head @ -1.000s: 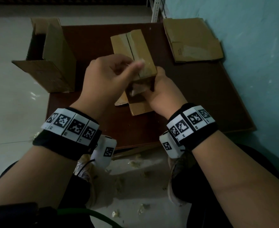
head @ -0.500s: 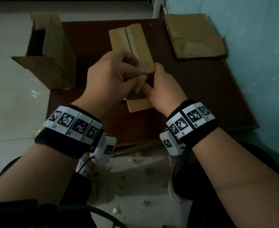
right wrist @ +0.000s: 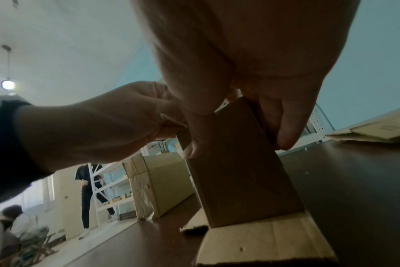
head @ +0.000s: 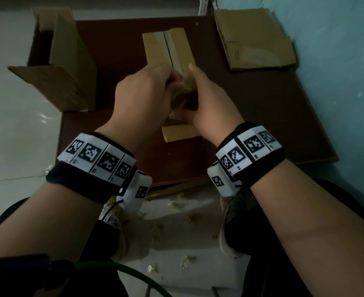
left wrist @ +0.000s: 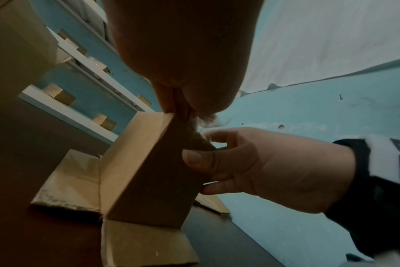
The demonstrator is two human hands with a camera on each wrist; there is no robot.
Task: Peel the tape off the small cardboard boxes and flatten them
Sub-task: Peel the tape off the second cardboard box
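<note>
A small brown cardboard box (head: 178, 52) stands upright on the dark brown table (head: 262, 116), its bottom flaps spread flat around it. My left hand (head: 172, 84) is curled over the near top edge and pinches a crumpled strip of clear tape (left wrist: 206, 120) at the box's top corner (left wrist: 169, 115). My right hand (head: 193, 93) grips the box (right wrist: 240, 171) from the right, thumb (right wrist: 194, 144) on the near face and fingers (right wrist: 283, 135) on the far side. The hands hide the box's near face in the head view.
A large open cardboard box (head: 65, 67) stands on the table's left edge. Flattened cardboard (head: 254, 37) lies at the back right by the blue wall (head: 337, 82). Tape scraps (head: 176, 206) litter the floor by my shoes. A person (right wrist: 89, 189) stands far off by shelves.
My left thumb, stretched over the box top a second ago, has curled in and the hand now pinches the tape. The right hand keeps its hold on the box.
</note>
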